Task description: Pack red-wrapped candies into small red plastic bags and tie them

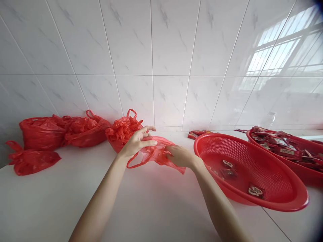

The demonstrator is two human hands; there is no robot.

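A thin red plastic bag (pixel 158 152) is spread between my two hands above the white table. My left hand (pixel 138 143) is at its left side, fingers apart, with the thumb lying along the bag's upper part. One handle loop of the bag hangs below that hand. My right hand (pixel 178 155) reaches into or against the bag's right side; its fingertips are partly hidden by the plastic, so what they hold cannot be made out. Just behind my left hand sits a red bag stuffed with crumpled red bags (pixel 124 129).
On the right stands a red perforated basket (pixel 275 174) with a few small packets (pixel 255 191) inside. Beyond it, another red basket (pixel 311 173) is heaped with packets. Some packets (pixel 196 133) lie by the wall. Several filled red bags (pixel 42 132) sit at the left.
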